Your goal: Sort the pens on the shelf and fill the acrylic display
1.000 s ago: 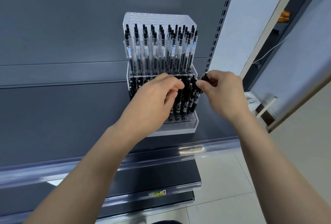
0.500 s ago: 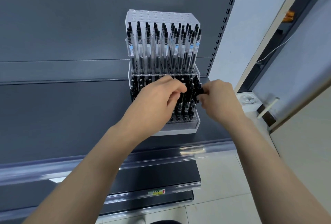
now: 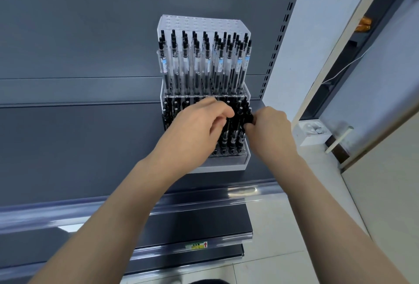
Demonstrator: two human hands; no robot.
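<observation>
A clear acrylic display point(image 3: 229, 165) stands on the dark grey shelf point(image 3: 79, 143), two tiers deep. Its upper tier holds several clear-barrelled pens point(image 3: 204, 65) with black caps. The lower tier is packed with black pens point(image 3: 235, 134). My left hand point(image 3: 199, 129) is over the lower tier with curled fingers pinching among the black pens. My right hand point(image 3: 269, 129) is at the tier's right side and pinches the top of a black pen point(image 3: 248, 117). The left part of the lower tier is hidden behind my left hand.
A transparent price rail point(image 3: 68, 211) runs along the shelf's front edge, with a lower shelf point(image 3: 192, 229) beneath. A perforated upright point(image 3: 281, 34) bounds the shelf on the right. A small white box point(image 3: 313, 134) sits by the glass door frame at right.
My right hand has moved left and down with the black pen, from beside the display to its lower tier's right side. My left hand stays over the lower tier.
</observation>
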